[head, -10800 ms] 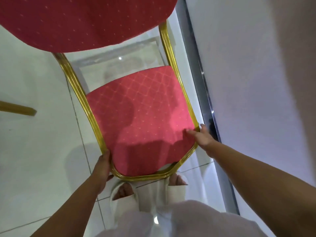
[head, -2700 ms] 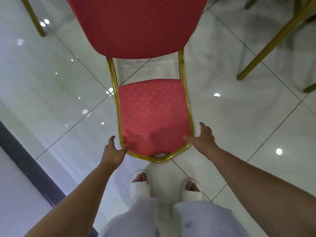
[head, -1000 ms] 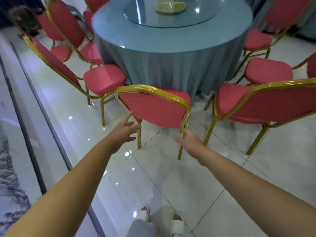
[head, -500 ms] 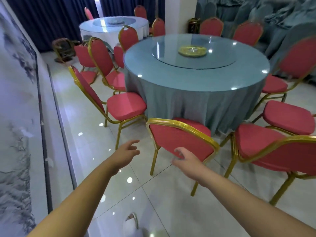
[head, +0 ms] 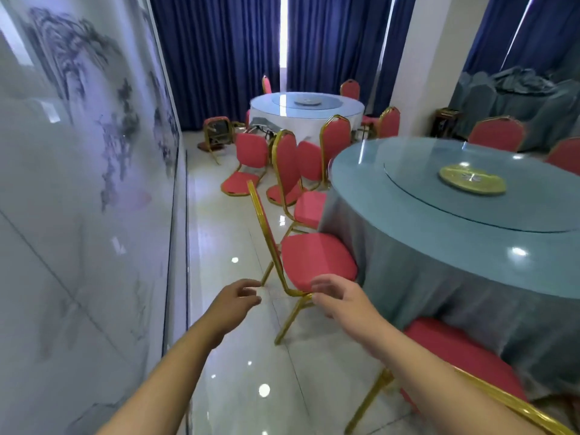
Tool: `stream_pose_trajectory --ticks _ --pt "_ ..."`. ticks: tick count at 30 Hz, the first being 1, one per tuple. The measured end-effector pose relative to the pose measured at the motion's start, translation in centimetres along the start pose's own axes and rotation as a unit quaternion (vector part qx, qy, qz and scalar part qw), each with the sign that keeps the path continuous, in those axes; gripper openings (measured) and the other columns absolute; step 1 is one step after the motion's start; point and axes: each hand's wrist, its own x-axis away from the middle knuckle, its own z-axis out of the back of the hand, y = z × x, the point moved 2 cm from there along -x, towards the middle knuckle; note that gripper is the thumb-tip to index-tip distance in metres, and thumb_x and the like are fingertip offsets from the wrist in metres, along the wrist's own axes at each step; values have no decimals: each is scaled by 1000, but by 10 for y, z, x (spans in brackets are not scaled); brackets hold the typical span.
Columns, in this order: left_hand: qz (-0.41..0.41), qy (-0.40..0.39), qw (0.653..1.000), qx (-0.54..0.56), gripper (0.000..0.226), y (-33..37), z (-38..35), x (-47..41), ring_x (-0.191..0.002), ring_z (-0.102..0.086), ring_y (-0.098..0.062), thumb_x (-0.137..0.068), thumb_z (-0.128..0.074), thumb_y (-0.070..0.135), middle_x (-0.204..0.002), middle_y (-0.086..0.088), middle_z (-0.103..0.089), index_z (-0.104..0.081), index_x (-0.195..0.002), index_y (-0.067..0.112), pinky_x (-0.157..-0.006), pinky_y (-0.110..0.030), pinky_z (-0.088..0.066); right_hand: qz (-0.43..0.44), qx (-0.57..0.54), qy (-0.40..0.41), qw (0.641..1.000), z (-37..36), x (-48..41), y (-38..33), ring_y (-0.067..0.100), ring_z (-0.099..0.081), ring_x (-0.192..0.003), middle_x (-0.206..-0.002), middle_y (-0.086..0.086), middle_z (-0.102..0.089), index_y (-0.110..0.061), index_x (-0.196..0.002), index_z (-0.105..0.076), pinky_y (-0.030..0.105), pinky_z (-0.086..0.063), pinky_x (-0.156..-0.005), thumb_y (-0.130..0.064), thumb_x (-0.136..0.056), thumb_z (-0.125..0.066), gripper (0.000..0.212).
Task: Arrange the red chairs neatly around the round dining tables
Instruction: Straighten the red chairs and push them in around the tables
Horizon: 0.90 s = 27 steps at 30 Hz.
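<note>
**Empty hands out before a side-on chair**

A painted wall (head: 78, 183) fills the left, and blue curtains (head: 219, 58) hang at the back. The near table (head: 455, 255), round and draped in grey-blue, takes up the right. The far table (head: 282, 109) stands by the curtains. Red chairs ring both. A side-on chair (head: 317, 262) has its seat front just beside the near table's cloth. A near chair (head: 464, 350) sits at the lower right, and other chairs (head: 251, 152) cluster between the tables. A dish (head: 472, 183) rests on the near table's glass turntable (head: 502, 215). The left hand (head: 238, 298) and right hand (head: 339, 298) reach forward, apart. Their fingers are loosely bent and hold nothing, either side of the side-on chair's rear corner.
</note>
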Motion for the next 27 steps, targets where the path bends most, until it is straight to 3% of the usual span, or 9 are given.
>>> stream_pose_trajectory --ticks 3,9,13,16,20,21,24,27 --pt "3 24 999 26 30 -2 31 -42 -115 -56 -19 -98 -56 18 -123 -1 -62 -59 -127 27 -97 -34 -44 -4 15 -10 1000 -14 -49 -1 5 -65 -101 -106 -14 -70 -36 -110 -68 22 -52 -81 -24 -90 -69 24" --pt "1 -12 1000 -22 28 -10 82 -158 -115 -57 -14 -97 -59 21 -122 5 -63 -61 -122 33 -91 -28 -43 5 70 -29 997 -27 -186 5 1 -60 -109 -122 -19 -60 -39 -127 -58 18 -51 -78 -30 -89 -68 40" --pt "7 13 997 -74 35 -2 129 -252 -122 -52 -15 -95 -61 20 -131 4 -58 -59 -128 32 -97 -32 -45 25 160 -68 984 -37 -298 4 4 -50 -123 -134 -17 -54 -39 -137 -51 24 -43 -94 -35 -89 -67 51" --pt "24 10 990 -137 43 5 164 -314 -120 -50 -13 -95 -60 22 -143 5 -50 -53 -136 33 -93 -27 -39 24 194 -102 975 -45 -379 -9 5 -46 -128 -140 -17 -49 -36 -142 -48 27 -38 -105 -41 -87 -67 58" --pt "29 17 987 -158 49 12 207 -383 -118 -47 -11 -94 -61 27 -150 8 -42 -47 -139 40 -92 -25 -36 41 206 -113 971 -61 -471 -32 -13 -57 -107 -144 -11 -49 -31 -146 -45 5 -40 -88 -36 -89 -66 61" --pt "32 28 988 -147 49 13 219 -402 -116 -48 -11 -93 -61 27 -149 9 -43 -47 -139 40 -92 -25 -36 45 214 -113 969 -67 -493 -39 -12 -56 -109 -145 -10 -47 -30 -147 -44 5 -39 -89 -35 -90 -66 61" --pt "33 49 993 -106 50 15 249 -461 -104 -48 -5 -92 -63 27 -147 10 -44 -48 -137 41 -86 -23 -37 74 243 -116 960 -89 -557 -61 5 -43 -128 -152 -10 -41 -33 -148 -41 26 -35 -108 -39 -91 -64 62" --pt "37 46 995 -85 51 22 274 -538 -104 -51 -5 -90 -64 28 -148 8 -43 -48 -136 41 -77 -19 -40 96 271 -115 951 -106 -620 -84 11 -28 -145 -158 -9 -32 -36 -149 -38 37 -27 -119 -41 -92 -62 63"
